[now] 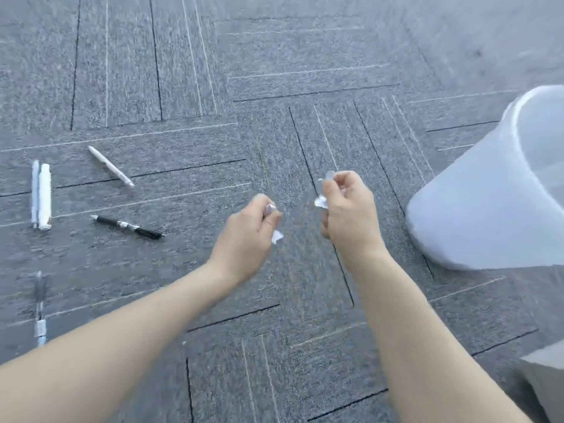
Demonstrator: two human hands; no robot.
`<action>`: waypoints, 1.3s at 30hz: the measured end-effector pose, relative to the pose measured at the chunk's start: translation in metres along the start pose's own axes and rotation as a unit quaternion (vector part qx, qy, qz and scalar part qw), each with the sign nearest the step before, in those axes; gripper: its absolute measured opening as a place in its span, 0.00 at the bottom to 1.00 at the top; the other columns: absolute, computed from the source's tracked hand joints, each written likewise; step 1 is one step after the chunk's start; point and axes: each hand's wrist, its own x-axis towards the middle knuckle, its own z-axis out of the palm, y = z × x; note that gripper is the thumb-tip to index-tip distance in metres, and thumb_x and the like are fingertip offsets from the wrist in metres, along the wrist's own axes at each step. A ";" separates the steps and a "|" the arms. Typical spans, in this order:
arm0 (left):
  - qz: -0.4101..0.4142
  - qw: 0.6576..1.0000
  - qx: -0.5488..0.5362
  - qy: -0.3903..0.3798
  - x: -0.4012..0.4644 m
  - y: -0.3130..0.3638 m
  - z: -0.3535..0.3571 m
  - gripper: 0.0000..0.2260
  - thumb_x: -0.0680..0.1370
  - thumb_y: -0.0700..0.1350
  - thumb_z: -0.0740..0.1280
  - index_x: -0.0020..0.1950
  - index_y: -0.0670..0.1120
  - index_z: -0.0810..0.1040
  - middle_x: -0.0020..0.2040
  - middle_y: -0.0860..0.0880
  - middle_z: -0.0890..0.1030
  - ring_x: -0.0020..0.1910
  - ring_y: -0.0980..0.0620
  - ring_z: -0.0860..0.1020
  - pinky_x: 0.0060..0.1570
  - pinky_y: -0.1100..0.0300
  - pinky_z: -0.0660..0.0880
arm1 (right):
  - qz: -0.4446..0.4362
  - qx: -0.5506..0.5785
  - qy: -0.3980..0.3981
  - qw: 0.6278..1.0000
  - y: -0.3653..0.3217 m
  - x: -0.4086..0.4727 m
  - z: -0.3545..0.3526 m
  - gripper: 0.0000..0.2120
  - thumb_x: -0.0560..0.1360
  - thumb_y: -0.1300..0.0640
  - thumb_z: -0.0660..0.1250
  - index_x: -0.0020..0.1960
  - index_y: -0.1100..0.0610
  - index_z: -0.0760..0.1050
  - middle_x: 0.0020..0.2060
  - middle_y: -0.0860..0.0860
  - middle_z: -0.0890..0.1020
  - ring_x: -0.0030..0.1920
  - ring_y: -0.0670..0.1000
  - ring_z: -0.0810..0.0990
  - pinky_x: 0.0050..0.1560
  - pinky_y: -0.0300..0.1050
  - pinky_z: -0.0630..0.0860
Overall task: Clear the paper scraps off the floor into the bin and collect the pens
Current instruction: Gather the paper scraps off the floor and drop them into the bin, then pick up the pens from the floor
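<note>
Scraps: one white crumpled bit (pixel 277 237) poking from under the left hand (pixel 247 236) at frame centre, another (pixel 321 202) wedged in the right hand (pixel 351 215) just right of centre. Both hands curled tight round their paper, held above the carpet (pixel 183 71), near each other but apart. No other sizeable scrap visible on the floor, save perhaps a tiny white fleck at lower centre, too small to call.

Step in hand, by the look of it: scraps gathered, not yet binned. Next move likely a carry to the right, over the rim of the bin (pixel 476 203) at the right edge, then fingers opened above its mouth. Light paper, so probably best released low and well inside.

Pens all uncollected at left of frame: white pen (pixel 111 166) lying diagonal at upper left, white marker (pixel 44 196) with a slim pale pen (pixel 35 193) touching alongside at the far left edge, black pen (pixel 128 226) below them, one blurred dark pen (pixel 40 306) at lower left.

Bin: pale translucent plastic, smooth, tapered, round mouth, seen tilted at this angle. Carpet: grey tiles, coarse short pile, thin dark and light stripes at right angles. Scraps thin, creased, ragged-edged. Pens hard, slender cylinders, likely to roll.
</note>
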 end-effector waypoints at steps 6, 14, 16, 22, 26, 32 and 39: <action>0.141 0.981 -0.133 -0.028 0.082 0.185 0.046 0.11 0.81 0.44 0.59 0.38 0.48 0.66 0.29 0.54 0.69 0.30 0.54 0.66 0.35 0.53 0.67 | -0.096 -0.043 0.220 0.970 -0.083 0.018 -0.140 0.04 0.73 0.47 0.61 0.40 0.44 0.71 0.23 0.40 0.71 0.27 0.49 0.70 0.35 0.49 0.67; 0.210 0.970 -0.048 -0.117 0.117 0.296 0.149 0.09 0.79 0.42 0.60 0.39 0.46 0.68 0.33 0.50 0.75 0.36 0.46 0.73 0.34 0.57 0.60 | 0.029 -0.170 0.336 0.926 -0.063 0.015 -0.269 0.06 0.78 0.54 0.62 0.43 0.52 0.74 0.37 0.51 0.81 0.37 0.57 0.77 0.39 0.47 0.72; 0.218 0.962 0.033 -0.161 0.124 0.303 0.167 0.07 0.79 0.43 0.60 0.44 0.43 0.75 0.43 0.44 0.81 0.44 0.43 0.77 0.38 0.57 0.67 | 0.075 -0.143 0.298 0.941 -0.055 0.015 -0.276 0.10 0.78 0.55 0.60 0.41 0.49 0.77 0.36 0.47 0.80 0.40 0.55 0.77 0.42 0.47 0.74; 0.179 0.955 0.000 -0.238 0.135 0.306 0.174 0.12 0.79 0.44 0.60 0.47 0.39 0.81 0.31 0.46 0.76 0.35 0.44 0.73 0.37 0.57 0.69 | 0.054 -0.083 0.349 0.932 -0.056 0.018 -0.277 0.14 0.80 0.50 0.60 0.41 0.53 0.79 0.31 0.43 0.76 0.35 0.48 0.73 0.36 0.43 0.66; 0.230 0.964 -0.078 -0.110 0.136 0.287 0.143 0.09 0.76 0.46 0.67 0.40 0.42 0.80 0.31 0.51 0.77 0.30 0.54 0.72 0.36 0.59 0.70 | 0.007 -0.135 0.398 0.907 -0.064 0.023 -0.258 0.03 0.74 0.55 0.67 0.43 0.54 0.77 0.33 0.43 0.78 0.38 0.51 0.77 0.42 0.46 0.72; 0.196 0.980 -0.023 -0.021 0.131 0.177 0.053 0.06 0.75 0.43 0.67 0.40 0.45 0.73 0.34 0.49 0.77 0.31 0.53 0.72 0.33 0.58 0.71 | -0.136 -0.109 0.256 0.951 -0.097 0.032 -0.139 0.03 0.74 0.54 0.68 0.42 0.51 0.76 0.32 0.43 0.79 0.34 0.42 0.79 0.39 0.39 0.72; -0.153 0.971 0.154 0.103 0.018 -0.071 -0.063 0.02 0.76 0.46 0.63 0.44 0.52 0.72 0.43 0.51 0.77 0.40 0.49 0.75 0.37 0.56 0.69 | -0.141 -0.291 -0.186 0.928 -0.051 -0.007 0.097 0.05 0.77 0.50 0.61 0.48 0.49 0.75 0.42 0.46 0.81 0.43 0.52 0.78 0.41 0.47 0.75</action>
